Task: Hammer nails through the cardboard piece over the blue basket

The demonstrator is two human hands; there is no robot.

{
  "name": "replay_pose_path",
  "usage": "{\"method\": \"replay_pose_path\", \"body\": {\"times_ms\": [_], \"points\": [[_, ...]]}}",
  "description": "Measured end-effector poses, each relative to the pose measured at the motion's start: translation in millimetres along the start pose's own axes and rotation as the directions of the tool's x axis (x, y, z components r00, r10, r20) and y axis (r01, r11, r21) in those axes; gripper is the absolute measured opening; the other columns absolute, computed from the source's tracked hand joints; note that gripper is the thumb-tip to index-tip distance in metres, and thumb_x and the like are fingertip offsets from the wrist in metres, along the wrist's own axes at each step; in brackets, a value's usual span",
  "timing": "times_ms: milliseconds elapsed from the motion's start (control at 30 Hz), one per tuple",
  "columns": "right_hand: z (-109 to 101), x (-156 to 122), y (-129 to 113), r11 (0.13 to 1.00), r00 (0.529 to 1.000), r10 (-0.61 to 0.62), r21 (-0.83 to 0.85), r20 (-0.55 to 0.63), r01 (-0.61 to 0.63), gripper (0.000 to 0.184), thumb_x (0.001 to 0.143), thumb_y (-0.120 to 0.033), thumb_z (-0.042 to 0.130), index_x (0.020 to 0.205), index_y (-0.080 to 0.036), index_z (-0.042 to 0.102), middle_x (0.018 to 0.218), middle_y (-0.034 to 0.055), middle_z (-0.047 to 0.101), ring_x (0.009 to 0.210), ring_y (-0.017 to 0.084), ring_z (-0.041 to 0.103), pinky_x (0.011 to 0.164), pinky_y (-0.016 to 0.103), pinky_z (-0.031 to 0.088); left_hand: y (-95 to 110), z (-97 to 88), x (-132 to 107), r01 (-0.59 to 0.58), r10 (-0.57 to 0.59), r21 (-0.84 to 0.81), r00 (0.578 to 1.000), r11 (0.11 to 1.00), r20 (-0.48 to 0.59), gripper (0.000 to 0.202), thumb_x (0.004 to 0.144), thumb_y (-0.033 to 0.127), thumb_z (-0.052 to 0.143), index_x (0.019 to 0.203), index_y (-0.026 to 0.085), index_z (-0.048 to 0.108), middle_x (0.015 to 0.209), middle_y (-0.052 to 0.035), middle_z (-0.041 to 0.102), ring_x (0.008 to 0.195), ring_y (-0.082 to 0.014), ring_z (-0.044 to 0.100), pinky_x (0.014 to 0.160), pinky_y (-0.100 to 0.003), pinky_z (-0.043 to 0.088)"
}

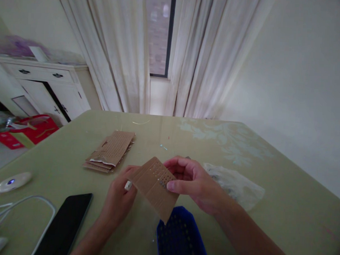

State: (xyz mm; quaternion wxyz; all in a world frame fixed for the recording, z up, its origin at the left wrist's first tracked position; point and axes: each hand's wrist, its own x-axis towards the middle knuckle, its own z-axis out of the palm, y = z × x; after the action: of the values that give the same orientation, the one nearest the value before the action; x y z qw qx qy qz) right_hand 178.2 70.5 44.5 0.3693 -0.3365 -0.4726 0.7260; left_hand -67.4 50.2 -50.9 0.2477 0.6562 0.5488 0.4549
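A small brown cardboard piece (153, 190) with rows of punched holes is held up tilted over the table. My left hand (122, 194) is closed at its left edge, fingers partly hidden behind it. A small white thing (128, 185) shows at those fingers; I cannot make out what it is. With thumb in front and fingers behind, my right hand (193, 182) pinches the holed part. Small greyish bits (163, 183) sit in holes beside the thumb. Just below the cardboard's lower corner is a blue tray (198, 240) with small dots inside.
Folded perforated cardboard sheets (110, 149) lie at the back left. A crumpled clear plastic bag (237, 185) rests right of my right hand. At left are a black phone (67, 224), a white cable (48, 202) and a white oval device (14, 182). Tiny scraps (163, 146) lie mid-table.
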Motion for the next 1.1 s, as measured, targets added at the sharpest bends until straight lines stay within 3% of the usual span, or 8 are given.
{"method": "replay_pose_path", "body": {"times_ms": [100,200,300,500,633,800,900,1100], "points": [[3.2,-0.6,2.8,0.999,0.999,0.026,0.030,0.044,-0.027,0.044,0.066,-0.022,0.101,0.106,-0.021,0.081,0.101,0.0024,0.079,0.092,0.018,0.073,0.083,0.030,0.058,17.3,9.0,-16.3,-0.053,0.071,-0.327,0.996,0.944,0.045,0.021,0.096,0.042,0.072,0.102,0.025,0.083,0.096,-0.0087,0.084,0.098,-0.0310,0.079,0.089,-0.042,0.065],[4.4,-0.7,4.7,0.999,0.996,0.042,0.019,0.075,-0.044,0.045,0.067,-0.023,0.102,0.107,-0.021,0.081,0.100,0.0022,0.080,0.092,0.017,0.073,0.084,0.029,0.058,30.5,14.7,-25.9,-0.043,0.066,-0.404,0.997,0.914,0.044,0.022,0.092,0.047,0.079,0.094,0.026,0.085,0.084,-0.0066,0.085,0.076,-0.0270,0.080,0.074,-0.037,0.068],[2.7,-0.7,6.8,0.998,0.998,0.024,-0.068,0.060,-0.020,0.042,0.073,-0.031,0.100,0.109,-0.021,0.081,0.104,0.0038,0.080,0.093,0.018,0.073,0.084,0.029,0.058,36.5,14.3,-25.3,-0.077,0.078,-0.362,0.997,0.929,-0.010,0.025,0.090,0.049,0.081,0.084,0.026,0.085,0.077,-0.0055,0.084,0.067,-0.0254,0.079,0.066,-0.034,0.068],[-0.7,-0.7,13.5,0.956,0.998,0.031,-0.291,0.047,-0.016,0.036,0.085,-0.049,0.091,0.099,-0.018,0.079,0.081,0.0001,0.072,0.064,0.012,0.060,0.056,0.022,0.048,30.0,12.3,-20.7,-0.169,0.135,-0.200,0.976,0.965,-0.173,0.011,0.090,0.028,0.075,0.083,0.025,0.083,0.076,-0.0025,0.083,0.070,-0.0238,0.080,0.067,-0.031,0.067],[6.0,-2.4,10.4,0.972,0.999,0.033,-0.235,0.026,-0.026,0.041,0.081,-0.051,0.093,0.096,-0.019,0.074,0.082,-0.0009,0.070,0.068,0.012,0.060,0.058,0.022,0.047,25.5,11.7,-24.8,-0.262,0.243,-0.189,0.963,0.946,-0.119,0.012,0.090,0.020,0.071,0.085,0.027,0.080,0.079,0.0002,0.082,0.063,-0.0193,0.075,0.061,-0.026,0.063],[11.4,-3.2,6.1,0.979,0.996,0.079,-0.192,0.036,-0.071,0.046,0.073,-0.054,0.095,0.091,-0.019,0.070,0.076,-0.0024,0.067,0.062,0.011,0.056,0.053,0.021,0.043,32.6,10.0,-25.7,-0.208,0.190,-0.235,0.977,0.950,-0.096,0.018,0.096,0.038,0.069,0.088,0.026,0.080,0.083,-0.0027,0.082,0.062,-0.0211,0.073,0.058,-0.029,0.061],[11.0,-1.9,8.4,0.981,0.997,0.067,-0.187,0.046,-0.058,0.046,0.076,-0.055,0.093,0.088,-0.019,0.068,0.071,-0.0044,0.063,0.055,0.009,0.052,0.048,0.020,0.040,35.6,11.1,-25.2,-0.217,0.189,-0.203,0.970,0.955,-0.150,0.021,0.096,0.041,0.071,0.085,0.026,0.080,0.083,-0.0039,0.081,0.065,-0.0224,0.073,0.058,-0.030,0.061],[10.0,-0.9,10.0,0.981,0.987,0.127,-0.159,0.099,-0.110,0.050,0.073,-0.057,0.095,0.085,-0.020,0.062,0.066,-0.0068,0.060,0.049,0.007,0.050,0.042,0.017,0.041,36.1,11.4,-26.1,-0.350,0.320,-0.124,0.923,0.928,-0.213,0.017,0.094,0.032,0.072,0.078,0.028,0.078,0.075,-0.0027,0.073,0.068,-0.0219,0.068,0.062,-0.030,0.059]]}}
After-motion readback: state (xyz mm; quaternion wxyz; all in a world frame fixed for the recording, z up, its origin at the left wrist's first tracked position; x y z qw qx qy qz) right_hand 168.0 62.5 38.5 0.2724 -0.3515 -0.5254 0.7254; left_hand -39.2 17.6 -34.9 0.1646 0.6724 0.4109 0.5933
